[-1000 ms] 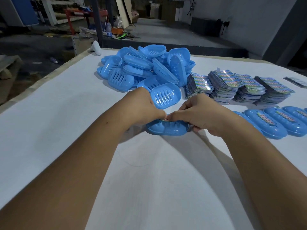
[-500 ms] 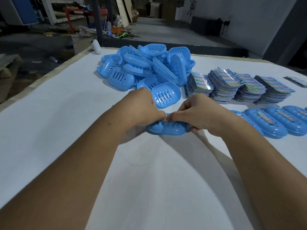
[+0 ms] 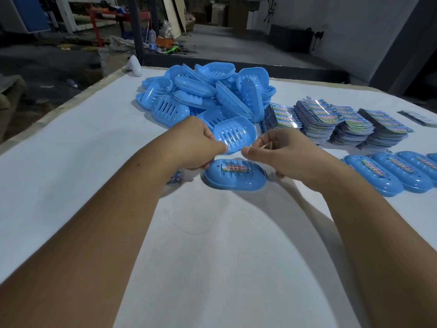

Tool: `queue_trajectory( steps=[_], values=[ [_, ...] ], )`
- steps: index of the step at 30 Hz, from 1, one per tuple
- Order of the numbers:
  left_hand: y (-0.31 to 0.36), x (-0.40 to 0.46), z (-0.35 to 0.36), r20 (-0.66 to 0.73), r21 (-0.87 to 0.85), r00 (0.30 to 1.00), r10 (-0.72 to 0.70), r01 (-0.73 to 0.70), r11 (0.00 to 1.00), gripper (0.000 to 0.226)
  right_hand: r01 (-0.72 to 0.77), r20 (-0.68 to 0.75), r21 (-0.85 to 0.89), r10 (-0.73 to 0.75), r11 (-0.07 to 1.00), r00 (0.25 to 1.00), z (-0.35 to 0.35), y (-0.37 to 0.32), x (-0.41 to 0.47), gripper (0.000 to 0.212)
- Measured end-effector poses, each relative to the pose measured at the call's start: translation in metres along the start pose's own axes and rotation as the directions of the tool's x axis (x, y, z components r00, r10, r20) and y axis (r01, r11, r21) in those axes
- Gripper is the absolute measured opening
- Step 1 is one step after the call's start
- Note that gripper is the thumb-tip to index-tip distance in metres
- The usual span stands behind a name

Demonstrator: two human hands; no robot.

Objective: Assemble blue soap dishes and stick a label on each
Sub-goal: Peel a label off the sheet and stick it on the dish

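An assembled blue soap dish (image 3: 234, 179) lies on the white table (image 3: 71, 176) with a colourful label (image 3: 235, 168) stuck on its top. My left hand (image 3: 194, 144) hovers at its left end with the thumb raised and the fingertips touching the dish. A small label sheet (image 3: 174, 179) pokes out from under its curled fingers. My right hand (image 3: 286, 151) is just above the dish's right end, with fingers loosely curled, thumb lifted and nothing held. Behind my thumbs sits a loose slotted dish part (image 3: 235, 136).
A heap of blue dish parts (image 3: 203, 93) fills the far middle of the table. Stacks of label sheets (image 3: 335, 121) stand to the right of the heap. A row of labelled dishes (image 3: 387, 171) lies at the right edge. The table's left edge (image 3: 71, 105) drops to the floor.
Both thumbs were pressing together on the dish top. They have lifted and moved apart, uncovering the stuck label. The label sheet under my left hand now shows.
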State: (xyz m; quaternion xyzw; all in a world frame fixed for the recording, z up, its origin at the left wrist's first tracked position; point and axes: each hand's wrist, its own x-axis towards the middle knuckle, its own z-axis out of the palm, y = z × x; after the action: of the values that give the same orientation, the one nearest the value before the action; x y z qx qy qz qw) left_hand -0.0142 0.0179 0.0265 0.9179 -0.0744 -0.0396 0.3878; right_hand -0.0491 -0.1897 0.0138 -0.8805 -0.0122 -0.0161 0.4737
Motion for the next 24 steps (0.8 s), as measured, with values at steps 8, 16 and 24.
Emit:
queue_trajectory(
  steps=[8,16,24],
  values=[
    [-0.004,0.006,-0.001,-0.247,0.127,0.963,0.105,-0.075,0.989,0.025,0.210,0.214,-0.251,-0.158,0.945,0.964,0.017,-0.011,-0.013,0.052],
    [-0.009,0.016,0.004,-0.289,0.168,0.951,0.111,-0.064,0.984,0.028,-0.035,-0.221,-0.705,-0.173,0.709,0.960,0.004,-0.008,-0.043,0.059],
    [-0.011,0.017,0.006,-0.288,0.201,0.948,0.133,-0.076,0.977,0.029,-0.263,-0.353,-0.719,-0.012,0.644,0.935,-0.013,0.015,-0.064,0.057]
  ],
)
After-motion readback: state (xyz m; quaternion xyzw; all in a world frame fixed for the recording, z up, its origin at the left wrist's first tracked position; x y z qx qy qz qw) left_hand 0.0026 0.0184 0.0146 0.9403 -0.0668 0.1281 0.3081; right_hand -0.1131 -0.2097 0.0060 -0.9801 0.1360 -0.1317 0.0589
